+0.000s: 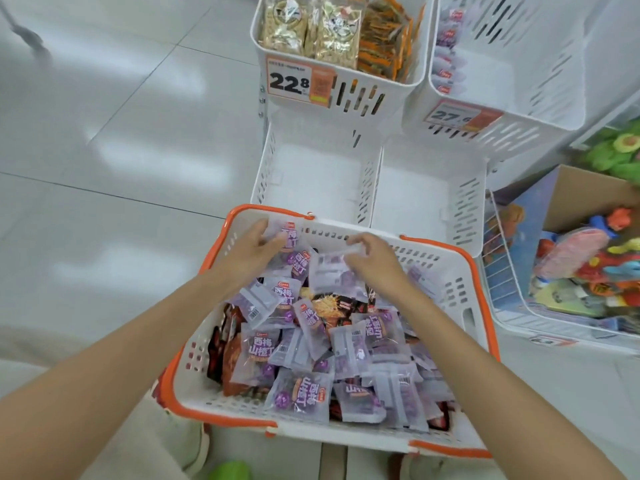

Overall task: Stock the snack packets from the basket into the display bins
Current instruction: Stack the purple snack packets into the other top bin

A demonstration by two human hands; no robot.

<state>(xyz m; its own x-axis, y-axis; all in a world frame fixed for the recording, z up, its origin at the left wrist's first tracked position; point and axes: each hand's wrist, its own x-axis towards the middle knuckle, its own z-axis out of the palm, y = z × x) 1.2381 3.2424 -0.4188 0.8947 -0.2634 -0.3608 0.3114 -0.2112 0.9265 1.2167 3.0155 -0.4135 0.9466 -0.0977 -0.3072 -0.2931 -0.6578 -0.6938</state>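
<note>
The left grip [254,249] grasps a purple packet [290,233], thumb and fingers curled round its left edge, at the basket's 11 o'clock corner. The right grip [374,258] pinches a second packet [329,271] by its top edge, its pale back facing up, at about 12 o'clock in the basket. The two grips are near each other but apart, both forearms reaching in from 6 o'clock.

Both packets are just above the pile [311,344] of purple packets that fills the basket [446,268], a white slotted one with an orange rim. Dark red packets [231,356] show under the pile at 9 o'clock and again at its centre.

Just past the basket's far rim, at 12 o'clock, two white bins stand side by side with their walls touching: the left bin [265,171] and the right bin [467,202], each showing its white bottom. Above and behind them sit two more. The upper left bin [346,95] holds beige and orange packets and carries a tag [289,83] reading 22.8. The upper right bin [540,84] has purple packets [446,39] standing along its left wall; its tag [457,116] starts with 27, and the rest is blurred.

At 3 o'clock from the basket a crate [502,278] holds bright toys [588,258]. Pale floor [121,150] tiles spread from 9 to 11 o'clock.
</note>
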